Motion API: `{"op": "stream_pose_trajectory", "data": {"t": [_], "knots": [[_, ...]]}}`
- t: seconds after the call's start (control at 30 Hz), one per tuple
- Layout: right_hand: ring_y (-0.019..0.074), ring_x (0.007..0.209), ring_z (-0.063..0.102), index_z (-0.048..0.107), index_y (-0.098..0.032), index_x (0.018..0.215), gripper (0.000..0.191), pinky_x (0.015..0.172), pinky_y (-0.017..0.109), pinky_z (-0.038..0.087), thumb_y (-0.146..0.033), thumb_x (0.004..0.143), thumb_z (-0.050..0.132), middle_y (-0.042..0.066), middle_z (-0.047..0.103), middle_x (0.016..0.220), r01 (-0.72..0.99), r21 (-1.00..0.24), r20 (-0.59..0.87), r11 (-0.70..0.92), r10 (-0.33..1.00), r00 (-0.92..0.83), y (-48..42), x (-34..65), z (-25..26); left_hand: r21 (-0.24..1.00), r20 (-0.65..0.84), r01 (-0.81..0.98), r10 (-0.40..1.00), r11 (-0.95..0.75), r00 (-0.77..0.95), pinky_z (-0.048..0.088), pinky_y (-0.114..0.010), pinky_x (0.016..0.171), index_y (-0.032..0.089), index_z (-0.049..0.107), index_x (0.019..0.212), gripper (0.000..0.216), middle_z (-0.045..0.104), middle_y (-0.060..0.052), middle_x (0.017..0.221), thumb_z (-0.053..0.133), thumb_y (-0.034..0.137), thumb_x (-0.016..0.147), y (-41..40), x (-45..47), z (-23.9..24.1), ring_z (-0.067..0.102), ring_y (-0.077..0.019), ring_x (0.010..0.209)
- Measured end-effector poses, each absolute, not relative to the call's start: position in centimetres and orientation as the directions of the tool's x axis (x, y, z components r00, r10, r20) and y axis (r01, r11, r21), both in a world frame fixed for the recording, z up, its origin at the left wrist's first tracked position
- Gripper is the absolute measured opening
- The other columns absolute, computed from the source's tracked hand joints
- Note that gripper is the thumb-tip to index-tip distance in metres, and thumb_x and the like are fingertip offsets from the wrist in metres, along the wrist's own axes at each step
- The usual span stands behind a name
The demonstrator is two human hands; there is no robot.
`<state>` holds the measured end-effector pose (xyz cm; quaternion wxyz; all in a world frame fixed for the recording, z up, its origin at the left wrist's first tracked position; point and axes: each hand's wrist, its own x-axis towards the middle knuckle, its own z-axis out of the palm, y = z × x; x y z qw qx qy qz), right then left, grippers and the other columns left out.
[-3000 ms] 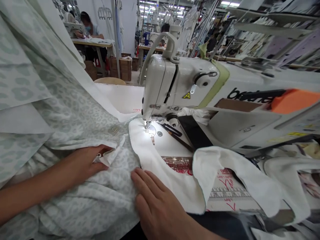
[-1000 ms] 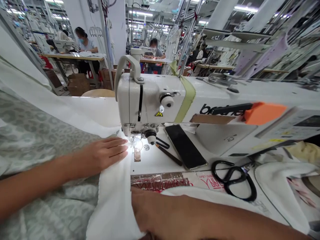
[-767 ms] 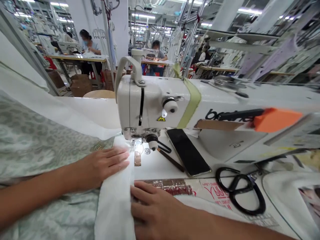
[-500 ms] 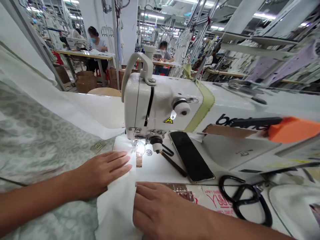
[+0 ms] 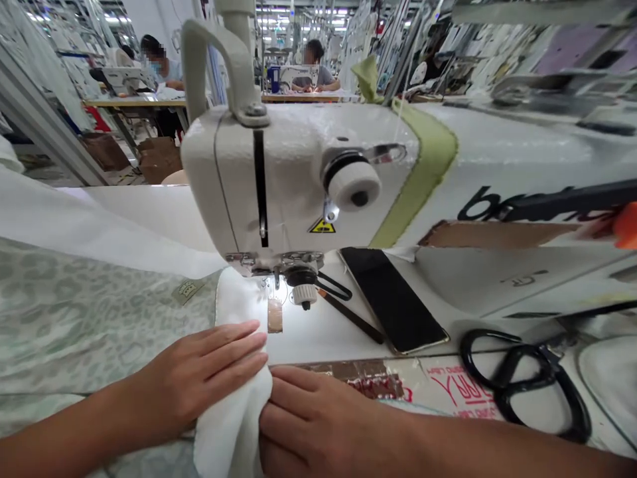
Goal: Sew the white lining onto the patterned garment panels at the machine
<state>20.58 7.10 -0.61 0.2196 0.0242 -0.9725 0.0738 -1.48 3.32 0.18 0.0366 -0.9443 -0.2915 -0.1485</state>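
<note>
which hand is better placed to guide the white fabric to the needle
Probably the left hand: its fingertips lie on the white fabric closer to the sewing machine's needle, while the right hand sits lower, against the fold.

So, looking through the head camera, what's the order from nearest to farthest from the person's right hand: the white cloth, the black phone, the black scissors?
From the right hand:
1. White folded cloth: touching it, on its left.
2. Black smartphone: ahead, slightly right.
3. Black-handled scissors: farther off to the right.

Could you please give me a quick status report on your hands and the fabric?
Left hand, right hand on bunched white fabric. Black phone off to the right.
</note>
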Motion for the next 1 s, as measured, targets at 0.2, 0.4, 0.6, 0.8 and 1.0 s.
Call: {"op": "stream_pose_trajectory", "data": {"t": [0.2, 0.4, 0.6, 0.8, 1.0], "knots": [[0.0182, 0.076, 0.046, 0.06, -0.014, 0.076, 0.021, 0.074, 0.032, 0.045, -0.019, 0.089, 0.044, 0.005, 0.056, 0.082, -0.103, -0.143, 0.391, 0.984, -0.039, -0.919, 7.1, 20.8, -0.7, -0.04, 0.298, 0.509, 0.476, -0.86, 0.827, 0.039, -0.037, 0.107, 0.003, 0.053, 0.12, 0.035, 0.054, -0.016, 0.126, 0.029, 0.009, 0.095, 4.0, -1.5, 0.3, 0.038, -0.0233, 0.13], [0.0186, 0.077, 0.045, 0.057, -0.014, 0.077, 0.024, 0.078, 0.035, 0.044, -0.035, 0.088, 0.053, 0.004, 0.052, 0.082, -0.123, -0.162, 0.376, 0.979, -0.054, -0.925, 7.2, 20.8, -1.1, 0.002, 0.323, 0.504, 0.478, -0.864, 0.817, 0.037, -0.034, 0.109, 0.004, 0.057, 0.114, 0.031, 0.058, -0.014, 0.121, 0.035, 0.01, 0.094, 3.8, -1.6, 0.5, 0.044, -0.0227, 0.126], [0.0186, 0.077, 0.046, 0.058, -0.014, 0.081, 0.022, 0.081, 0.035, 0.044, -0.03, 0.09, 0.048, 0.004, 0.054, 0.082, -0.107, -0.181, 0.382, 0.978, -0.03, -0.924, 7.1, 20.9, -0.9, 0.171, 0.321, 0.567, 0.59, -0.806, 0.741, 0.038, -0.036, 0.108, 0.006, 0.046, 0.125, 0.038, 0.055, -0.013, 0.125, 0.037, 0.013, 0.089, 2.3, -1.4, 0.3, 0.039, -0.0208, 0.129], [0.0161, 0.091, 0.053, 0.06, -0.016, 0.093, 0.017, 0.095, 0.028, 0.039, -0.024, 0.093, 0.045, 0.005, 0.06, 0.094, -0.305, -0.215, 0.362, 0.928, -0.215, -0.907, 6.4, 20.8, -0.8, 0.324, 0.207, 0.588, 0.662, -0.741, 0.72, 0.042, -0.037, 0.106, 0.014, 0.047, 0.126, 0.035, 0.051, -0.011, 0.131, 0.037, 0.017, 0.092, 0.6, -2.2, 0.3, 0.04, -0.0216, 0.128], [0.0178, 0.092, 0.055, 0.062, -0.018, 0.088, 0.025, 0.084, 0.029, 0.047, -0.013, 0.092, 0.038, 0.007, 0.063, 0.095, -0.364, -0.272, 0.351, 0.891, -0.261, -0.899, 5.3, 21.1, -1.4, 0.089, 0.136, 0.567, 0.574, -0.819, 0.808, 0.026, -0.037, 0.116, 0.014, 0.054, 0.122, 0.036, 0.057, -0.006, 0.123, 0.039, 0.007, 0.09, -1.5, -1.4, 0.5, 0.036, -0.021, 0.131]]}}
